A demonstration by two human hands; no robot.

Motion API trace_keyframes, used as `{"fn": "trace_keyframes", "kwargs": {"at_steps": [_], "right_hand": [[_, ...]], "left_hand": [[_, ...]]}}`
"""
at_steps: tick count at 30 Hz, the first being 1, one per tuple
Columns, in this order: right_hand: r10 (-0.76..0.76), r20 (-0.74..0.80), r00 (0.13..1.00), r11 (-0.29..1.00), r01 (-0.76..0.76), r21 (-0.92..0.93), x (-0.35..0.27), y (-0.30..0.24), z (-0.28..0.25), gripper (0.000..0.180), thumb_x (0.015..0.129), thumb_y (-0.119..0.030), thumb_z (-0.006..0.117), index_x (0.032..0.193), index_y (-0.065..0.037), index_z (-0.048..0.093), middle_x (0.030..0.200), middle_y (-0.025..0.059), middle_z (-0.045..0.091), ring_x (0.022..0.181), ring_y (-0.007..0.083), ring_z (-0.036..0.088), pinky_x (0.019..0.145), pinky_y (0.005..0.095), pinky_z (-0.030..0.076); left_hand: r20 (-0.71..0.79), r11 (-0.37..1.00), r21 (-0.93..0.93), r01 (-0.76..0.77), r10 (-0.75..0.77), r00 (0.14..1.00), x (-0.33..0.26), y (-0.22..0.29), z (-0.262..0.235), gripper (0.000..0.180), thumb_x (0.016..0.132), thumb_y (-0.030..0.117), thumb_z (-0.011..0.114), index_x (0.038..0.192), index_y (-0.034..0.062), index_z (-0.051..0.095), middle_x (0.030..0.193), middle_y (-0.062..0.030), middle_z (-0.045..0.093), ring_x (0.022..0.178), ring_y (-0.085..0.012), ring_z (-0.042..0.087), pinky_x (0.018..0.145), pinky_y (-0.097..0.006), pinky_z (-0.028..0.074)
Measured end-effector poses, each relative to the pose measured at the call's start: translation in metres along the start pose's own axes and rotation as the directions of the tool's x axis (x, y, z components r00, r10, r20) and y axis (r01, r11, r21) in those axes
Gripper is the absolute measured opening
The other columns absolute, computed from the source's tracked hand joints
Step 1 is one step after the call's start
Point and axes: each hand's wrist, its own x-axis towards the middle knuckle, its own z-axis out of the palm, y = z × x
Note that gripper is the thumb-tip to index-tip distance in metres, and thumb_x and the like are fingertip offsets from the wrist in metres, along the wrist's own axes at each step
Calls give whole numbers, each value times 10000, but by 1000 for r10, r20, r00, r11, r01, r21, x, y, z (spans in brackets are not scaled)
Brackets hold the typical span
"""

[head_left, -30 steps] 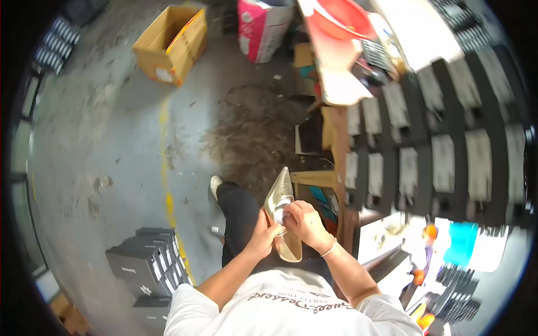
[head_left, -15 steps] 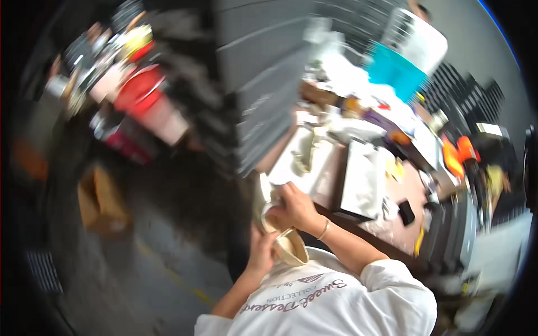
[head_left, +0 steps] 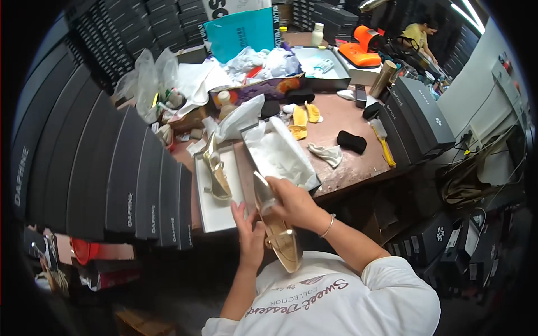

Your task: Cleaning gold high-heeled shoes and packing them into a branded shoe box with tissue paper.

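Note:
My right hand (head_left: pixel 296 204) is closed round the middle of a shiny gold shoe (head_left: pixel 284 247), held in front of my shirt with its insole side showing. Beside the shoe, my left hand (head_left: pixel 250 235) has its fingers apart; the thumb is close to the shoe's edge, and I cannot tell if it touches. A matching gold shoe (head_left: pixel 215 167) with a strap lies in a shallow white box part (head_left: pixel 227 215) at the table's near left. Right of that is an open shoebox (head_left: pixel 280 154) lined with white tissue paper.
Dark shoeboxes (head_left: pixel 101 157) stand in a row at the left. On the pink tabletop (head_left: pixel 350 176) lie a black pad (head_left: pixel 351 142), white and yellow cloths, and a yellow-handled brush (head_left: pixel 383 143). Behind are a turquoise box (head_left: pixel 242 35) and an orange tool (head_left: pixel 361 53). Another person (head_left: pixel 419 36) is far right.
My view has swung round to the table and sharpened. My left hand has loosened from the shoe with its fingers spreading, while the right hand still grips it.

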Motion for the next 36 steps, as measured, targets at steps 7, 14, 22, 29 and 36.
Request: {"fn": "trace_keyframes", "kwargs": {"at_steps": [7,14,22,29,36], "right_hand": [[-94,190,977,938,23,347,29,37,-50,536,801,-260,692,1232,-18,487,973,187,605,867,314,617,760,354,508],[248,-312,917,944,-301,-134,185,272,-78,400,757,-313,730,935,9,573,926,193,618,856,335,621,713,420,499],[287,-378,880,926,-356,-128,223,337,-36,393,788,-297,679,1035,-10,573,893,149,618,844,294,618,727,388,497],[259,-102,961,336,10,942,159,238,-107,306,923,-144,538,1195,-8,513,1082,91,617,959,189,626,818,282,491],[0,-24,1000,522,21,853,4,135,-54,180,886,-85,559,1053,-33,516,1063,28,544,906,74,516,811,231,424]], "left_hand": [[144,906,-272,324,-295,945,73,-35,-25,591,958,440,448,1400,95,261,1153,-169,534,1062,-270,574,889,-391,499],[393,521,-452,724,-612,686,131,-35,-12,670,928,590,337,1294,31,392,1109,-238,572,1056,-408,574,865,-533,491],[442,371,-574,730,-610,657,125,-72,29,742,898,597,409,1346,10,339,1155,-255,547,1091,-408,555,923,-564,449],[373,584,-479,656,-541,754,106,-53,43,734,899,617,380,1385,73,307,1110,-248,563,1000,-406,606,814,-532,516],[417,697,-417,583,-424,804,61,-10,43,727,910,621,349,1367,57,313,1123,-235,565,1008,-374,615,808,-472,539]]}}
